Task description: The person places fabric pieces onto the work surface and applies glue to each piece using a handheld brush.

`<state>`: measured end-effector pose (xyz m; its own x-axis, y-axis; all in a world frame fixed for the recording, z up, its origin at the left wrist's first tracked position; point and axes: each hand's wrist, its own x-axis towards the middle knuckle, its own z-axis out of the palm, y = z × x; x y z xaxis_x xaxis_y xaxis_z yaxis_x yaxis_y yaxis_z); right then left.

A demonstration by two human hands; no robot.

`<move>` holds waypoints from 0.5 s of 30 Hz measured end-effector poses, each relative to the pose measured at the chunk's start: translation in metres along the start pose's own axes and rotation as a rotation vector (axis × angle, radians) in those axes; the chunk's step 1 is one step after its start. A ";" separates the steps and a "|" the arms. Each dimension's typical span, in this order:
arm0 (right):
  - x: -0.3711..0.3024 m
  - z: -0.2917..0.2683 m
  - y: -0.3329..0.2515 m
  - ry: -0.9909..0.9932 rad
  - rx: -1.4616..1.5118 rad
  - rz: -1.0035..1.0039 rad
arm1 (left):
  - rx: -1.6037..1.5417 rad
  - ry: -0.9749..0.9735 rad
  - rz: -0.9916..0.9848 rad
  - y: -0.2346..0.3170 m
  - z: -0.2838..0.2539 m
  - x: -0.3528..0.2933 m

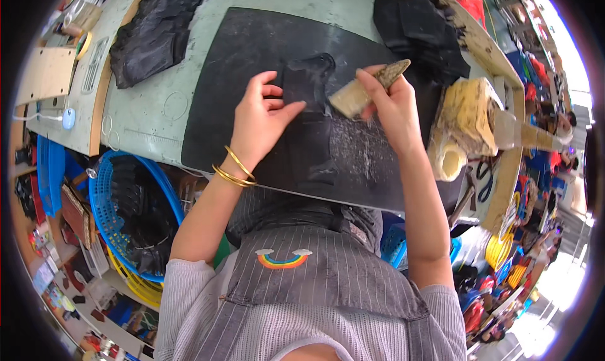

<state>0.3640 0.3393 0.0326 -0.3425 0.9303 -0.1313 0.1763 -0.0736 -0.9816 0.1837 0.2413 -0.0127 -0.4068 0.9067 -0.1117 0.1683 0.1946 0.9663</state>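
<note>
A dark, thin, leather-like piece [307, 87] lies on the black work mat [252, 39] in front of me, and similar dark strips [307, 150] run from it toward my body. My left hand [259, 116] rests at the piece's left side, its thumb tip touching the surface and its other fingers apart, slightly bent. In my right hand [397, 112] is a flat brush [350, 100], gripped between thumb and fingers. Its broad pale end points left and down beside the piece, and its crusted tip sticks up to the right.
A crusted yellowish container [469, 115] with a spout stands right of the mat. Dark folded material [416, 30] lies at the back right, more dark pieces [161, 36] at the back left. Scissors [485, 178] lie at the right edge; a blue basket [176, 197] stands lower left.
</note>
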 end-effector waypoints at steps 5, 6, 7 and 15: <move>-0.054 -0.010 0.011 -0.155 -0.095 0.154 | 0.038 0.046 0.050 -0.009 -0.005 -0.002; -0.066 -0.017 0.011 -0.138 -0.095 0.152 | 0.174 0.166 0.283 -0.001 -0.005 -0.002; -0.075 -0.026 0.009 -0.056 -0.057 0.092 | 0.317 0.232 0.407 0.021 -0.012 -0.002; -0.142 -0.091 -0.010 0.250 0.023 -0.026 | -0.744 0.191 0.851 0.228 -0.016 -0.046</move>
<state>0.4947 0.2403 0.0735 -0.1068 0.9918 -0.0704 0.1487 -0.0541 -0.9874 0.2263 0.2381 0.2169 -0.5561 0.5543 0.6193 -0.0929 -0.7819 0.6165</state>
